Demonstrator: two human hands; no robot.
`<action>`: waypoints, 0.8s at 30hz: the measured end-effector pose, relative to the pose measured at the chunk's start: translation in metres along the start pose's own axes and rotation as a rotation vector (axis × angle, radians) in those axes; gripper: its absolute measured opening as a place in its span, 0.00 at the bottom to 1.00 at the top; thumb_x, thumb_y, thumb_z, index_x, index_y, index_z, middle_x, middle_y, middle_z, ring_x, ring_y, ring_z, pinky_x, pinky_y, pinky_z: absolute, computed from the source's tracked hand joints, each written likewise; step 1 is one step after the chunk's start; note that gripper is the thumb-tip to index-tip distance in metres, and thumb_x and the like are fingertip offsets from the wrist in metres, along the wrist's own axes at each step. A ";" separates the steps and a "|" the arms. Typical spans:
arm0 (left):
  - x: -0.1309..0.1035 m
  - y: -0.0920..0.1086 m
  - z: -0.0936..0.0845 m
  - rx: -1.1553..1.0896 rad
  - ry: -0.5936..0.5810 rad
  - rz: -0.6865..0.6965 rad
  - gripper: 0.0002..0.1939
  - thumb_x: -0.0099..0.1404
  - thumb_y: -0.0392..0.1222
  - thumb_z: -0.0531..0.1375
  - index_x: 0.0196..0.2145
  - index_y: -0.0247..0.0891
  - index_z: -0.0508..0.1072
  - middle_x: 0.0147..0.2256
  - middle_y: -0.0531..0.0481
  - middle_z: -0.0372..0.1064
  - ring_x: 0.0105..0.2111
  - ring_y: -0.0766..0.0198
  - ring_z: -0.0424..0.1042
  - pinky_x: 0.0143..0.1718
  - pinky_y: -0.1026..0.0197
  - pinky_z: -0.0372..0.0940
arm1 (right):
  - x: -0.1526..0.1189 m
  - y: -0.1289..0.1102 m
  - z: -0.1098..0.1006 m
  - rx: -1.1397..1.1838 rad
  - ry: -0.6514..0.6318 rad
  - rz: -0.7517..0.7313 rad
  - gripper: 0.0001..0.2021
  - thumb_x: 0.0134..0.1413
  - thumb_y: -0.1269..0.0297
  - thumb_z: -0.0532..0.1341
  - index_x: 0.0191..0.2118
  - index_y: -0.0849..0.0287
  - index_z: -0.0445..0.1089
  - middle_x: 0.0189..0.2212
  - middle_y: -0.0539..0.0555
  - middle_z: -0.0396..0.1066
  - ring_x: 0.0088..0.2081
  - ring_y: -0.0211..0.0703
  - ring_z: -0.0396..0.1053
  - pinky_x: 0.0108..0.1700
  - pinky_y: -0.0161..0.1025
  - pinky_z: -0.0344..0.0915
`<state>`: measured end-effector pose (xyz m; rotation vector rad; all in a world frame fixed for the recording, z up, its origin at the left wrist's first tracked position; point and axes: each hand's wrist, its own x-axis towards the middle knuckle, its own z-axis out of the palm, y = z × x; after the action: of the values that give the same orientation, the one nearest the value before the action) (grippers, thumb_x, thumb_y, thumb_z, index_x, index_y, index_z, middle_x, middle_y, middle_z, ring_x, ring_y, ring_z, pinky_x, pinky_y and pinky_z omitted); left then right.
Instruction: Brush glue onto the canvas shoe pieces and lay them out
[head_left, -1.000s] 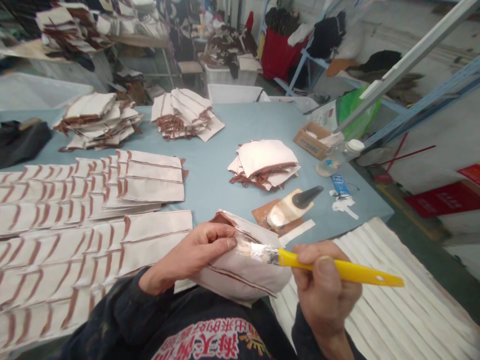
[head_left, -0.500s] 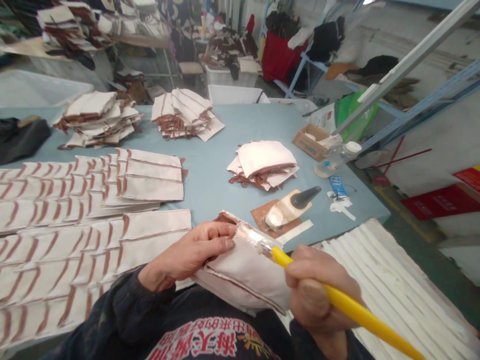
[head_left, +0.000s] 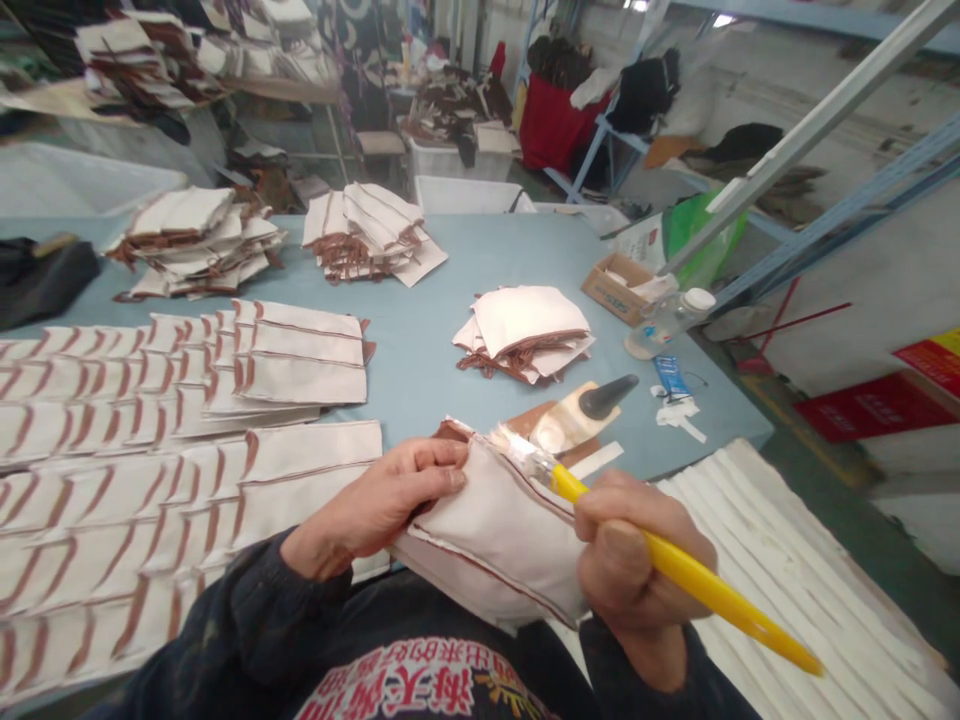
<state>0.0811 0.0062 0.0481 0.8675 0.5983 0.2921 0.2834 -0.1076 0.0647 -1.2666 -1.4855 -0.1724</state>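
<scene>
My left hand (head_left: 382, 495) pinches the near left corner of a cream fabric piece (head_left: 495, 540) with brown-lined edges, thumb on top. In my right hand (head_left: 637, 560) is a paintbrush (head_left: 742, 612) with a yellow handle and pale, coated bristles. The bristles are at the piece's far edge, close to my left fingertips; whether they touch it I cannot tell. Just beyond, a cream container (head_left: 555, 432) with a dark tapered end lies on a brown sheet. Part of the piece is hidden behind my right hand.
Overlapping rows of cream pieces (head_left: 300, 375) cover the left side of the table (head_left: 420, 350). Several stacks, including a nearer one (head_left: 532, 315), stand further back. At right are a cardboard box (head_left: 615, 290), a clear jar (head_left: 667, 325) and long white strips (head_left: 780, 560).
The brush has shifted slightly, its bristles moving from the piece's upper surface to its far edge. My left hand keeps its pinch on the piece, which is tilted a little differently.
</scene>
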 end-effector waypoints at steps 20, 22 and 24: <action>-0.004 -0.047 -0.001 1.064 0.218 1.121 0.14 0.68 0.21 0.55 0.41 0.40 0.72 0.31 0.50 0.77 0.29 0.65 0.74 0.32 0.66 0.66 | -0.023 -0.040 -0.017 -0.035 -0.019 0.374 0.08 0.71 0.61 0.61 0.38 0.54 0.75 0.19 0.46 0.66 0.19 0.41 0.68 0.20 0.36 0.65; -0.002 -0.048 -0.003 1.104 0.222 1.142 0.14 0.68 0.21 0.56 0.41 0.40 0.71 0.31 0.50 0.76 0.28 0.65 0.73 0.32 0.65 0.66 | -0.023 -0.044 -0.014 0.023 -0.089 0.370 0.09 0.71 0.61 0.60 0.37 0.54 0.74 0.19 0.46 0.67 0.18 0.40 0.67 0.20 0.36 0.65; 0.000 -0.049 -0.004 1.118 0.234 1.164 0.13 0.68 0.22 0.56 0.41 0.40 0.71 0.31 0.50 0.76 0.28 0.64 0.73 0.32 0.64 0.67 | -0.022 -0.045 -0.014 0.042 -0.082 0.379 0.10 0.72 0.61 0.60 0.37 0.54 0.74 0.20 0.46 0.68 0.17 0.39 0.66 0.20 0.35 0.64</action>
<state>0.0782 -0.0219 0.0075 2.2612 0.3735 1.1812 0.2534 -0.1487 0.0752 -1.5091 -1.2815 0.1620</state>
